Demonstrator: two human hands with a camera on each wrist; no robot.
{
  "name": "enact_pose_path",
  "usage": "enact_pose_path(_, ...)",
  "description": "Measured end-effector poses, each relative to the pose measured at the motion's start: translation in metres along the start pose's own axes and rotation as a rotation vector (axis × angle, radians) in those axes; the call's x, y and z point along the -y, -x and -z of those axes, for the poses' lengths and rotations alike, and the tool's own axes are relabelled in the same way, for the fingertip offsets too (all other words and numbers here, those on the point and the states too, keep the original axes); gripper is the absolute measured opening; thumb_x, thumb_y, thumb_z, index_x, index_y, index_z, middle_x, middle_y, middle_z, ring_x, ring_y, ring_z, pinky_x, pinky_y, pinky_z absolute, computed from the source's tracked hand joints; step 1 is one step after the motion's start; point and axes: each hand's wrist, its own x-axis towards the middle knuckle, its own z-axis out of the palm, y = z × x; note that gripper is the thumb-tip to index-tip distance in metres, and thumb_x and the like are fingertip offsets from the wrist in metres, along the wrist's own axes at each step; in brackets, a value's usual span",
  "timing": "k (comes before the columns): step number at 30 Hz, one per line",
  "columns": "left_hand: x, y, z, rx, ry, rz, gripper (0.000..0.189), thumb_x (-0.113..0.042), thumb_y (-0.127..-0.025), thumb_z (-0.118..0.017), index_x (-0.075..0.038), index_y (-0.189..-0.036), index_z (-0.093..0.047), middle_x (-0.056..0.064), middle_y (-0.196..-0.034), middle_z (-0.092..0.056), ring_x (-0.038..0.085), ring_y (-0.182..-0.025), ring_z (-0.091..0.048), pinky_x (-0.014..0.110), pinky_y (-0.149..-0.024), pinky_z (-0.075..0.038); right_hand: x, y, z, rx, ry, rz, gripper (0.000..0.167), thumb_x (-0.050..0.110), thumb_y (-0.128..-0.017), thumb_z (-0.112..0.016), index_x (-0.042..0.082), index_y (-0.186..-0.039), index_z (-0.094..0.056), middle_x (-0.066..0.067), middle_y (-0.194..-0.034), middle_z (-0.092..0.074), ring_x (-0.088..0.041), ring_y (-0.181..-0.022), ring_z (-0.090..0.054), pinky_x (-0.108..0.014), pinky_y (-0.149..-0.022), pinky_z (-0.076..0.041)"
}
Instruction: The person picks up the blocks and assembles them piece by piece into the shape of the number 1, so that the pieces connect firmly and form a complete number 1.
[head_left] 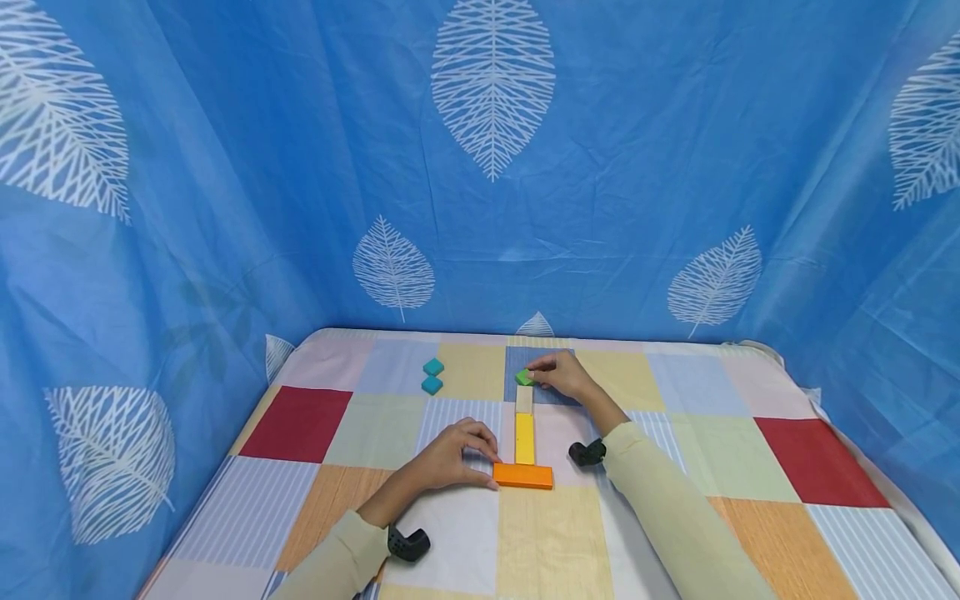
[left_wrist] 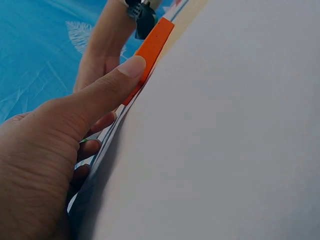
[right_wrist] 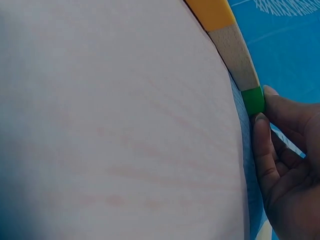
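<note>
An orange rectangular block (head_left: pixel 522 476) lies crosswise on the cloth. My left hand (head_left: pixel 453 454) holds its left end between thumb and fingers; in the left wrist view the thumb (left_wrist: pixel 107 90) rests along the orange block (left_wrist: pixel 152 50). From its far side a yellow block (head_left: pixel 524 438) runs away from me, followed by a plain wooden block (head_left: pixel 524 399). At the far end sits a small green block (head_left: pixel 523 377), which my right hand (head_left: pixel 561 373) pinches. The right wrist view has this green block (right_wrist: pixel 253 100) against the wooden block (right_wrist: pixel 235 57), with fingertips on its outer side.
Two teal blocks, a farther one (head_left: pixel 433 367) and a nearer one (head_left: pixel 431 385), lie toward the back left. A patchwork cloth (head_left: pixel 390 429) covers the table. Blue curtains with white leaves (head_left: pixel 615 167) enclose the back and sides.
</note>
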Motion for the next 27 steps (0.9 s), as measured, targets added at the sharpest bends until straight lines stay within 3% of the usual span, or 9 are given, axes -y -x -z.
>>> enact_pose_path(10,-0.0004,0.0007,0.0001,0.001,-0.006,-0.012,0.029,-0.038,-0.072,-0.092,-0.023,-0.095,-0.082,-0.016,-0.101,-0.064,0.007,-0.102,-0.054,0.031,-0.093,-0.046,-0.0016,0.0011,0.0003,0.005,-0.040,0.001,0.024,0.014,-0.097,-0.070,-0.001,-0.115,-0.075,-0.014,-0.110,-0.073,-0.014,-0.084,-0.068,-0.029,-0.072,-0.058)
enact_pose_path(20,-0.0018,0.0018,0.0009,0.016,-0.008,0.019,0.035,-0.044,-0.074,-0.090,-0.029,-0.104,-0.081,-0.019,-0.105,-0.064,0.005,-0.105,-0.052,0.031,-0.095,-0.045,-0.0031,0.0014,0.0001,-0.002,-0.039,-0.014,0.026,0.014,-0.096,-0.070,0.000,-0.118,-0.073,-0.013,-0.106,-0.073,-0.014,-0.082,-0.066,-0.029,-0.073,-0.057)
enact_pose_path(27,-0.0013,0.0003,0.0012,0.009,0.022,0.029,0.022,-0.037,-0.085,-0.083,-0.026,-0.105,-0.081,-0.017,-0.104,-0.065,0.007,-0.105,-0.054,0.033,-0.094,-0.046,-0.0032,0.0009,0.0011,-0.007,-0.064,-0.031,0.028,0.018,-0.098,-0.070,0.000,-0.119,-0.073,-0.015,-0.111,-0.073,-0.016,-0.085,-0.067,-0.030,-0.075,-0.057)
